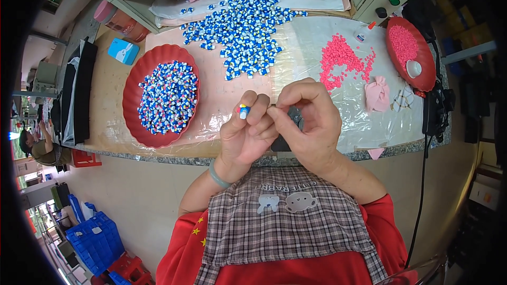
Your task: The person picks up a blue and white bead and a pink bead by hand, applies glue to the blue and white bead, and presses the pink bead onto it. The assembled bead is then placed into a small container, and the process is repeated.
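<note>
Left scalloped bowl (131,95) holding blue-white pieces (168,100), right bowl (424,48) pink bits (404,41); left hand (244,140) gripping capsule (244,112); right hand (314,124) pinching, object unclear.

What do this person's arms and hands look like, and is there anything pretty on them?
Both the left hand and the right hand are bare, with no gloves on the fingers. A smooth, round, pale greenish-grey bangle circles the left wrist. The left sleeve and right sleeve are short and red, and little yellow stars decorate the left one.
</note>
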Demonstrator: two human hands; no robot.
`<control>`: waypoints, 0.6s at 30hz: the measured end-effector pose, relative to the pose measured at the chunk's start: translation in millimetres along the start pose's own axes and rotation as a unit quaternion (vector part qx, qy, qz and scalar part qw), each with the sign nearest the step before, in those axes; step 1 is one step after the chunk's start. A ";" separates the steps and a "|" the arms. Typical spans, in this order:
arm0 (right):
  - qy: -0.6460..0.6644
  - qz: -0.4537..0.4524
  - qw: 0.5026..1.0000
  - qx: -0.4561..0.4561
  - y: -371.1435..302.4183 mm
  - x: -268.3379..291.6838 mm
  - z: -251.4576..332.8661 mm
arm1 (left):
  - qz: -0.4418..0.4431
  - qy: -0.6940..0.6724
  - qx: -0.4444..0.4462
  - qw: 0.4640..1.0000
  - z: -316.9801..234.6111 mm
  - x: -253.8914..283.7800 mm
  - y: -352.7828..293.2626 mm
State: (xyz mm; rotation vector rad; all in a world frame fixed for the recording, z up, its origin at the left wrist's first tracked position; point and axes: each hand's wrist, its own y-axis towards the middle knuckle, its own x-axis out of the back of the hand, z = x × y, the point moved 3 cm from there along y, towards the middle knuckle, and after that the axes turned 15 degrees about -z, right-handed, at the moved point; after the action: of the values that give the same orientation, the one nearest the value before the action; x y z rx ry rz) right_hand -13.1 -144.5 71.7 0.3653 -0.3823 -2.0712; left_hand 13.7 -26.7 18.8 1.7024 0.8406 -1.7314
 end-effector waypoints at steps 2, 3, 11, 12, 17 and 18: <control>-0.035 0.024 0.999 0.022 5.8 -1.6 7.5 | 0.001 0.002 -0.002 1.000 -1.6 3.3 -1.8; -0.070 0.046 0.996 0.044 7.2 -3.2 10.4 | 0.002 0.005 -0.003 1.000 -2.3 4.5 -2.8; -0.127 0.049 0.972 0.193 7.3 -3.0 16.8 | -0.033 0.021 -0.020 0.999 -2.2 4.6 -2.9; -0.135 0.046 0.967 0.211 7.0 -3.2 16.7 | -0.037 0.024 -0.023 0.999 -2.4 5.4 -3.2; -0.149 0.049 0.964 0.215 6.8 -3.2 16.7 | -0.043 0.044 -0.036 0.997 -1.7 2.6 -3.3; -0.153 0.050 0.963 0.215 7.0 -3.2 17.2 | -0.044 0.054 -0.040 0.997 -1.8 2.6 -3.1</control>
State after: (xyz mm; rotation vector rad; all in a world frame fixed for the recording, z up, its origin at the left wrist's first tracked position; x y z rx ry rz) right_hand -13.2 -143.0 90.5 0.2719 -1.0259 -1.9362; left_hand 12.4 -23.3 16.4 1.7415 1.0339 -1.6523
